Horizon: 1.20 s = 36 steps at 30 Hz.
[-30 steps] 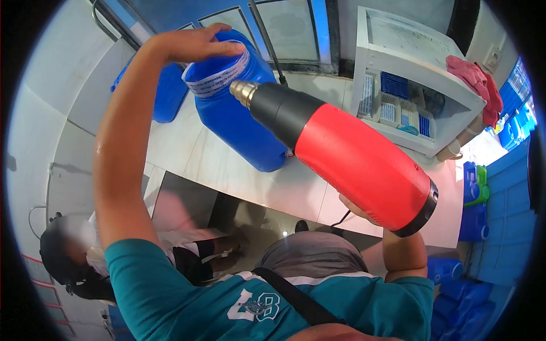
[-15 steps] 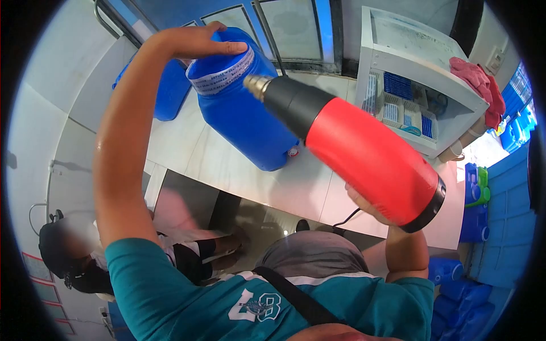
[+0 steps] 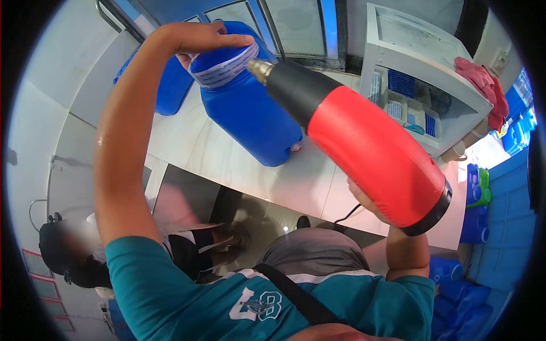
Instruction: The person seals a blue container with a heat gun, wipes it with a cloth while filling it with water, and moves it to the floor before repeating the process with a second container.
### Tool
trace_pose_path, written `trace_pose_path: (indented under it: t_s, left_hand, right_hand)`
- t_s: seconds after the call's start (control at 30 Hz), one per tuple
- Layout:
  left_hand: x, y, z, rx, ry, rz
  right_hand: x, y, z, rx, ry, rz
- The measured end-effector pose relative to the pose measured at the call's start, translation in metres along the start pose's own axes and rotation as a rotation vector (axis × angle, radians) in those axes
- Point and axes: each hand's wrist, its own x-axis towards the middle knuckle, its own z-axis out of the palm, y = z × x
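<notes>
My right hand [image 3: 368, 202], partly hidden, grips a red and black heat gun [image 3: 372, 153]. Its metal nozzle points at the neck of a blue water jug [image 3: 244, 122] and sits close beside a white printed seal band [image 3: 226, 71] wrapped round that neck. At the jug's top, my left hand [image 3: 213, 38] holds the rim, thumb and fingers spread across it; some fingers are hidden behind. The jug stands tilted in view on a white tiled counter, with a small red and white tap or cap [image 3: 295, 148] low on its side.
Another blue jug [image 3: 173, 85] stands behind my left forearm. A white shelf unit [image 3: 429, 34] with small baskets and a red cloth [image 3: 483, 82] is at right. More blue containers [image 3: 463, 298] lie lower right. A person in a black cap [image 3: 51, 250] is at lower left.
The view has shifted slightly. The heat gun's nozzle stays near the seal band, and my left hand remains on the jug's top. The person at left has moved a little.
</notes>
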Motion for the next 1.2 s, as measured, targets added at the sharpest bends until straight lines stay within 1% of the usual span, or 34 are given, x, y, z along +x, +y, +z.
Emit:
trace_pose_path:
  t_s: [0.03,0.1,0.13,0.2,0.23,0.3,0.33,0.4,0.43,0.5,0.53,0.6,0.63,0.7,0.73,0.8,0.83,0.9,0.93,1.0,1.03,1.1,1.13,1.2]
  left_hand:
    - [0.006,-0.007,0.002,0.000,0.002,-0.002]
    - [0.020,-0.026,0.007,0.071,0.177,0.126]
    - [0.025,-0.032,0.005,0.072,0.175,0.126]
    - [0.023,-0.033,-0.002,0.017,0.206,0.403]
    - [0.022,-0.033,-0.003,0.018,0.205,0.403]
    - [0.016,-0.029,-0.006,-0.006,0.186,0.498]
    - [0.014,-0.029,-0.008,-0.006,0.189,0.498]
    - [0.011,-0.026,-0.009,0.063,0.157,0.611]
    - [0.010,-0.023,-0.008,0.062,0.155,0.611]
    - [0.012,-0.013,-0.007,0.216,0.093,0.514]
    - [0.012,-0.008,-0.003,0.217,0.091,0.512]
    - [0.007,0.002,0.002,0.126,0.062,0.041]
    - [0.009,-0.002,0.000,0.125,0.066,0.043]
    - [0.020,-0.017,-0.003,0.106,0.091,0.090]
    - [0.027,-0.023,-0.003,0.109,0.087,0.095]
    - [0.031,-0.026,-0.003,0.004,0.231,0.323]
    - [0.031,-0.029,-0.003,0.005,0.231,0.323]
    - [0.001,-0.013,-0.004,-0.057,0.242,0.411]
    - [0.009,-0.019,-0.004,-0.058,0.244,0.410]
    - [0.026,-0.032,0.000,-0.155,0.242,0.550]
    - [0.029,-0.035,0.002,-0.155,0.241,0.549]
    - [0.035,-0.042,0.005,-0.193,0.119,0.519]
    - [0.032,-0.043,0.003,-0.193,0.118,0.518]
    - [0.021,-0.043,-0.004,-0.114,0.046,0.394]
  right_hand:
    - [-0.007,0.008,0.002,0.000,0.001,-0.003]
    - [-0.023,0.020,0.005,-0.243,-0.006,-0.089]
    - [-0.021,0.010,0.005,-0.243,-0.006,-0.087]
    - [0.001,-0.025,-0.002,0.016,0.096,0.104]
    - [0.001,-0.026,-0.005,0.018,0.097,0.105]
    - [0.003,-0.024,-0.009,0.003,0.061,0.074]
    - [0.004,-0.022,-0.011,-0.006,0.044,0.056]
    - [0.004,-0.017,-0.016,-0.022,0.004,0.024]
    - [0.004,-0.015,-0.018,-0.029,-0.018,0.010]
    - [0.004,-0.010,-0.020,-0.041,-0.058,-0.020]
    - [0.003,-0.008,-0.021,-0.046,-0.078,-0.034]
    - [0.001,-0.004,-0.024,-0.061,-0.116,-0.066]
    - [-0.001,-0.001,-0.020,-0.064,-0.113,-0.068]
    - [-0.011,0.007,-0.006,-0.112,0.068,-0.116]
    - [-0.016,0.007,-0.001,-0.113,0.066,-0.109]
    - [-0.019,-0.001,0.005,-0.158,0.109,-0.001]
    - [-0.014,-0.003,-0.003,-0.158,0.110,0.000]
    - [0.012,-0.011,-0.033,0.104,-0.146,0.007]
    - [0.011,-0.009,-0.024,0.103,-0.146,0.005]
    - [0.003,-0.003,0.001,-0.216,0.154,-0.174]
    - [0.002,-0.003,0.001,-0.215,0.153,-0.174]
    - [0.001,-0.004,0.001,-0.185,0.153,-0.159]
    - [-0.090,0.017,-0.042,-0.171,0.153,-0.151]
    - [-0.067,0.029,-0.033,-0.143,0.153,-0.138]
